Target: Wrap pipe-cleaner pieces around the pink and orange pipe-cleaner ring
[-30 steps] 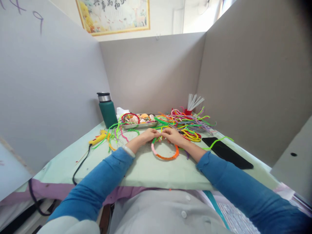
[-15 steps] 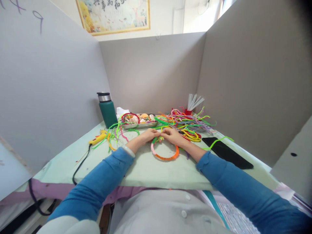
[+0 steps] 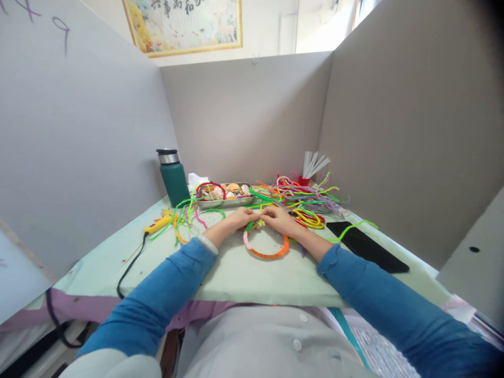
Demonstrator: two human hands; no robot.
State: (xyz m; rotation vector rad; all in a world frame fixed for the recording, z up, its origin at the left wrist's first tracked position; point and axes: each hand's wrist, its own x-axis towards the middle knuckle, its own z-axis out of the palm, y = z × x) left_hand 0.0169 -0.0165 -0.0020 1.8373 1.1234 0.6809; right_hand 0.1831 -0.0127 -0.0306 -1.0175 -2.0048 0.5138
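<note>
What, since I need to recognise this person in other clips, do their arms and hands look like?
The left sleeve and right sleeve are blue, wrinkled, with bunched cuffs. A pale bangle circles the left wrist. The left hand and right hand wear no gloves.

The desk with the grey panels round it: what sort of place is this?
Probably a craft workstation in a shared workroom: grey panels enclose the desk, which holds a heap of colourful fuzzy stems and a yellow glue gun.
</note>
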